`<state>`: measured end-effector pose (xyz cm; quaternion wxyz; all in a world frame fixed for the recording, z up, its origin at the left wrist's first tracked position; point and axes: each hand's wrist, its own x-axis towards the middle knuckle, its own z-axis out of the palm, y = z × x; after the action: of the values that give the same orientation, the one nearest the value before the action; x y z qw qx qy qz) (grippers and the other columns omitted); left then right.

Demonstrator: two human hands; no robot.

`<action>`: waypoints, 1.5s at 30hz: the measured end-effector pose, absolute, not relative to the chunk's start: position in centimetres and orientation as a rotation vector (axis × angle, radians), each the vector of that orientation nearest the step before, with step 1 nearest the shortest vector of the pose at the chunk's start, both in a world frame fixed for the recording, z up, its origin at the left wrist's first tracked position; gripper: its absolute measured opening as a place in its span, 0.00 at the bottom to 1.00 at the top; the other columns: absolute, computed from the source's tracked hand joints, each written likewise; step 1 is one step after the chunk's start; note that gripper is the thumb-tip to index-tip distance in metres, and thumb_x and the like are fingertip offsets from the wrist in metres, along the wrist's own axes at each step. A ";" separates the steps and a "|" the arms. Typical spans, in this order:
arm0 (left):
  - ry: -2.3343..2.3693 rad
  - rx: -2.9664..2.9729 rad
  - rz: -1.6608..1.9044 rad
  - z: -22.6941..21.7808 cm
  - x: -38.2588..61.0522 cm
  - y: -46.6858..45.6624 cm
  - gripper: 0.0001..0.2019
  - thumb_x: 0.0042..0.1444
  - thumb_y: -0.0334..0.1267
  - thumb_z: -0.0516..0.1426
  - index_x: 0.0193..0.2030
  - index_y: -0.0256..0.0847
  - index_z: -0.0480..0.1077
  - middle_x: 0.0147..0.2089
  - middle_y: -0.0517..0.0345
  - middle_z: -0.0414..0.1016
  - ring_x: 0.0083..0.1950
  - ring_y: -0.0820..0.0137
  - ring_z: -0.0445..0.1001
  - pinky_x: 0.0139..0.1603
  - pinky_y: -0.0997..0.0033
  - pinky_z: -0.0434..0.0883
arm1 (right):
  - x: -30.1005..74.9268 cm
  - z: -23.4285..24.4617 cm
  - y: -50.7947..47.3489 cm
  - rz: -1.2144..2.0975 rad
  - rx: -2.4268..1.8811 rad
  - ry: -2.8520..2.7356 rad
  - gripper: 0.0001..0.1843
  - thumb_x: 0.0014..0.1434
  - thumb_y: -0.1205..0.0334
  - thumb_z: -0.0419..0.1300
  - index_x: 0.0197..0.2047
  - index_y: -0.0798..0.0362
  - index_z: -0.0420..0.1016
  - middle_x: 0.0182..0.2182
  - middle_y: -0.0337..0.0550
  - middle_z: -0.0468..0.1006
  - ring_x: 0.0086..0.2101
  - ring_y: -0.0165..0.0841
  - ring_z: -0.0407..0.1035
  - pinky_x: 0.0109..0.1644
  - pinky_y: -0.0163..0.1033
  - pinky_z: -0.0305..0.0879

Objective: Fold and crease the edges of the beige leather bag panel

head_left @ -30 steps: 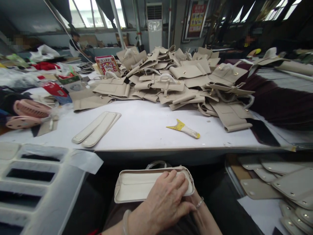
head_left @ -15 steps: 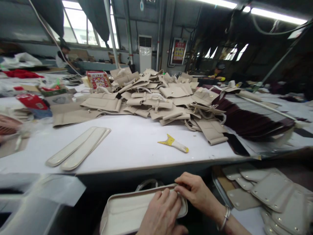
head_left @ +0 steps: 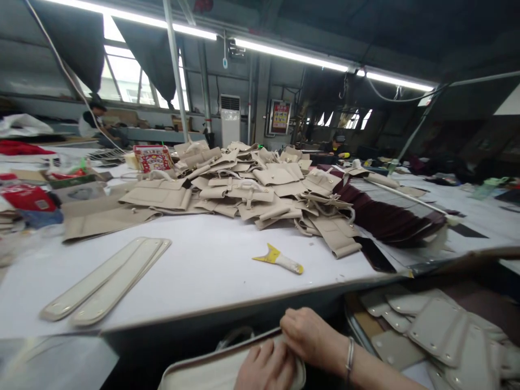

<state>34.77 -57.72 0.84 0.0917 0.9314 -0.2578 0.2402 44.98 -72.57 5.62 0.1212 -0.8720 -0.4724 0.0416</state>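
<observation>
- Hands first: the left hand [head_left: 266, 368] lies flat and loosely spread on the cream bag panel [head_left: 203, 374]. This looks like a pinning press, so the piece cannot slide off the lap.
- The right hand [head_left: 309, 338] is curled narrow, with its fingertips closed on the panel's raised rim at the far right corner. A silver bangle [head_left: 348, 355] sits at the wrist. The grip looks suited to working the edge while the other palm steadies the piece.
- The panel sits well below the yellow-handled scraper [head_left: 278, 259], nearer the camera and under the white worktable's [head_left: 211, 281] front edge. Its inner side faces up and its lower part is cut off by the frame.
- The scraper lies alone on bare tabletop directly beyond the hands, probably left within easy reach.
- Left of the scraper, two long cream strips [head_left: 103, 281] rest side by side and touching.
- Behind the scraper spreads a loose heap of beige bag pieces [head_left: 252, 189], with a red printed box [head_left: 153, 157] at its left end.
- Right of the scraper, dark maroon pieces [head_left: 385, 219] are fanned in an overlapping row.
- Lower right of the scraper, below table level, studded cream panels [head_left: 442, 325] lie overlapped in a tray.
</observation>
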 end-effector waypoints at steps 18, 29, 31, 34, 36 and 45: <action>-0.864 2.831 -0.103 7.4 36.1 -57.1 0.06 0.61 0.39 0.55 0.43 0.41 0.68 0.46 0.56 0.73 0.43 0.63 0.70 0.38 0.64 0.69 | 35.5 3.3 -75.7 0.709 -1.813 0.117 0.26 0.59 0.39 0.54 0.46 0.55 0.65 0.19 0.35 0.74 0.13 0.27 0.64 0.13 0.29 0.58; -0.853 2.835 -0.120 7.9 36.5 -57.4 0.06 0.59 0.37 0.57 0.43 0.42 0.66 0.45 0.57 0.72 0.43 0.63 0.70 0.38 0.64 0.70 | 34.1 2.3 -74.1 0.738 -1.572 0.224 0.28 0.52 0.35 0.57 0.27 0.55 0.66 0.12 0.33 0.66 0.10 0.22 0.55 0.13 0.27 0.44; -0.845 2.842 -0.131 8.0 36.5 -57.4 0.06 0.60 0.36 0.56 0.44 0.42 0.66 0.46 0.57 0.72 0.44 0.64 0.70 0.38 0.64 0.69 | 34.1 2.0 -74.2 0.700 -1.573 0.231 0.25 0.54 0.38 0.57 0.25 0.55 0.66 0.10 0.31 0.63 0.10 0.20 0.51 0.13 0.27 0.41; -0.836 2.841 -0.145 7.8 36.5 -57.4 0.07 0.61 0.36 0.56 0.45 0.43 0.65 0.46 0.57 0.71 0.44 0.64 0.69 0.38 0.64 0.68 | 34.2 1.8 -74.5 0.665 -1.572 0.240 0.24 0.55 0.41 0.57 0.24 0.54 0.66 0.09 0.30 0.59 0.10 0.20 0.47 0.14 0.28 0.38; -0.865 2.818 -0.140 7.7 36.6 -57.3 0.07 0.61 0.36 0.56 0.46 0.45 0.65 0.45 0.57 0.71 0.43 0.64 0.69 0.37 0.65 0.67 | 34.3 1.8 -74.6 0.648 -1.582 0.226 0.23 0.55 0.42 0.57 0.23 0.54 0.66 0.09 0.30 0.59 0.11 0.20 0.46 0.14 0.29 0.37; -0.995 2.801 -0.151 7.6 36.8 -57.1 0.06 0.60 0.36 0.58 0.43 0.47 0.67 0.45 0.60 0.69 0.42 0.64 0.68 0.35 0.64 0.65 | 34.6 2.1 -74.6 0.608 -1.680 0.234 0.22 0.55 0.45 0.55 0.19 0.53 0.65 0.07 0.31 0.57 0.10 0.20 0.45 0.15 0.30 0.36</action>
<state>36.84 -57.10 7.64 0.0826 0.9379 -0.3331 -0.0506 34.55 -74.62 2.10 0.6209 -0.7309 0.1016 0.2644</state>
